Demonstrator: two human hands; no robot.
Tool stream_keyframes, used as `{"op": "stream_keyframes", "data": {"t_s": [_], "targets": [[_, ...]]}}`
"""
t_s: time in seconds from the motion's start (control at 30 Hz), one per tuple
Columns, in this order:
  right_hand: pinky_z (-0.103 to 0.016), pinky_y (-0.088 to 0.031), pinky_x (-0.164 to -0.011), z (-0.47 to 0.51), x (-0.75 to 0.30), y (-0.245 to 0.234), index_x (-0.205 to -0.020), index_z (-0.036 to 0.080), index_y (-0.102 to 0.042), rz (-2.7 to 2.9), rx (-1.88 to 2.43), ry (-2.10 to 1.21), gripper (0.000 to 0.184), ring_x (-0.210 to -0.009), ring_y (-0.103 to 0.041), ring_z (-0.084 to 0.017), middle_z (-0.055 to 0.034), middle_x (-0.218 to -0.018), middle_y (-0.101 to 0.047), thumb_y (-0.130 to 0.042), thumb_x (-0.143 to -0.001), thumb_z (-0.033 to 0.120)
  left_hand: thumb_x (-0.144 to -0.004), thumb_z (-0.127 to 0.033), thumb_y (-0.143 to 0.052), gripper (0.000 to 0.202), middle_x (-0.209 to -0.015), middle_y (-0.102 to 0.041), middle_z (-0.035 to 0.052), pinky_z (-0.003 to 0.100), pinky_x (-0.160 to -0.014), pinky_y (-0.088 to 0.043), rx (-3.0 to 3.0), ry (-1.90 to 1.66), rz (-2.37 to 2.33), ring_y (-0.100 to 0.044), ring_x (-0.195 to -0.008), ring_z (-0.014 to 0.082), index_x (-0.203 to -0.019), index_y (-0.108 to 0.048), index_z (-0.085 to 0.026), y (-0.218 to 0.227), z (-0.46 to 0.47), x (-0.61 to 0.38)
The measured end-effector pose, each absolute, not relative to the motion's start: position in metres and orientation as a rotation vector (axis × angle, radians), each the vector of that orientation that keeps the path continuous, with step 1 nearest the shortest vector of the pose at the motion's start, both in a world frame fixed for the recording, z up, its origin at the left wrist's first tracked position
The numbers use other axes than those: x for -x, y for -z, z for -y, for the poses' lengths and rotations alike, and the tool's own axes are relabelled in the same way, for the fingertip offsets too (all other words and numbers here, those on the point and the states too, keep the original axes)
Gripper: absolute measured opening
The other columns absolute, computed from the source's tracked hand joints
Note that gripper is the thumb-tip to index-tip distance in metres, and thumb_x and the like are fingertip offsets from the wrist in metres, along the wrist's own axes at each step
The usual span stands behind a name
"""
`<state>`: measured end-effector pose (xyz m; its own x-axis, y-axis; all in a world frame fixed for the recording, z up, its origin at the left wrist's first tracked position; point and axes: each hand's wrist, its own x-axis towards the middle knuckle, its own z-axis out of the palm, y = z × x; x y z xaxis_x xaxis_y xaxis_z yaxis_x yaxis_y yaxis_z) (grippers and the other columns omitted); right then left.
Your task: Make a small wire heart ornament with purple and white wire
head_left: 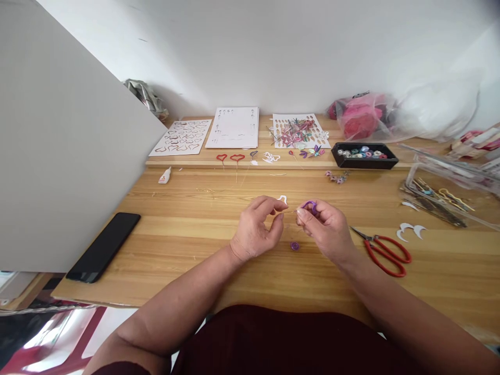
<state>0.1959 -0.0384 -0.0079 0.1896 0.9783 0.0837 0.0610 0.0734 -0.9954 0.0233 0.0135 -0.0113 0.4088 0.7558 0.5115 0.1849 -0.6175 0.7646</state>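
Observation:
Over the middle of the wooden table, my right hand (326, 227) pinches a small purple thread-wrapped loop (310, 205) between thumb and fingers. A thin golden wire (289, 211) runs from it toward my left hand (261, 225), whose thumb and index finger close around the wire's other end. Below the hands lies a small purple coil of thread (295, 246). Just behind my left fingertips a white curved paper cutout (283, 199) rests on the table. Red-handled scissors (385, 252) lie to the right of my right hand, blades pointing toward it.
A black phone (104, 246) lies at left, near a small white glue bottle (165, 176). Along the raised back ledge are heart shapes on wires (237, 158), cutout sheets (182, 137) and a black tray (365, 156) of thread spools. White crescent cutouts (419, 231) and a clear bag (449, 192) sit right.

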Motion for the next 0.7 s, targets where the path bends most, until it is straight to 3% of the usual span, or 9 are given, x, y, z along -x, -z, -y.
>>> {"op": "stream_keyframes", "data": {"t_s": [0.13,0.37,0.57,0.7], "targets": [[-0.024,-0.030,-0.045,0.0391,-0.1944,0.0111,-0.084,0.019,-0.061,1.139,1.266,-1.012,0.023,-0.050,-0.040,-0.009,0.0011,-0.068,-0.058,-0.069,-0.086,0.040,-0.087,-0.022,-0.064,0.013,-0.096,-0.072,0.0086,0.036,-0.085,-0.050,-2.276,-1.240,-0.759,-0.064,-0.092,0.0209,-0.099,-0.068,-0.020,0.0152,-0.0130,-0.0227],[-0.025,-0.039,-0.053,0.0408,-0.1926,0.0123,-0.085,0.019,-0.061,1.263,1.313,-0.913,0.019,-0.058,-0.049,-0.011,0.0004,-0.069,-0.060,-0.065,-0.090,0.037,-0.089,-0.019,-0.059,0.007,-0.084,-0.070,0.0067,0.033,-0.080,-0.048,-2.250,-1.220,-0.754,-0.061,-0.083,0.0187,-0.086,-0.065,-0.019,0.0127,-0.0128,-0.0234],[-0.028,-0.044,-0.060,0.0445,-0.1916,0.0094,-0.089,0.020,-0.063,1.398,1.333,-0.753,0.015,-0.065,-0.055,-0.015,-0.0015,-0.073,-0.061,-0.061,-0.093,0.034,-0.086,-0.029,-0.062,0.014,-0.074,-0.062,0.0025,0.029,-0.072,-0.043,-1.905,-1.030,-0.828,-0.054,-0.073,0.0148,-0.077,-0.063,-0.018,0.0093,-0.0141,-0.0247],[-0.028,-0.042,-0.057,0.0469,-0.1935,0.0110,-0.093,0.021,-0.064,1.475,1.364,-0.679,0.013,-0.062,-0.053,-0.016,-0.0019,-0.073,-0.062,-0.061,-0.093,0.034,-0.073,-0.034,-0.072,0.021,-0.067,-0.057,-0.0001,0.025,-0.062,-0.037,-1.302,-0.696,-0.743,-0.047,-0.062,0.0104,-0.071,-0.062,-0.015,0.0076,-0.0212,-0.0262]]}}
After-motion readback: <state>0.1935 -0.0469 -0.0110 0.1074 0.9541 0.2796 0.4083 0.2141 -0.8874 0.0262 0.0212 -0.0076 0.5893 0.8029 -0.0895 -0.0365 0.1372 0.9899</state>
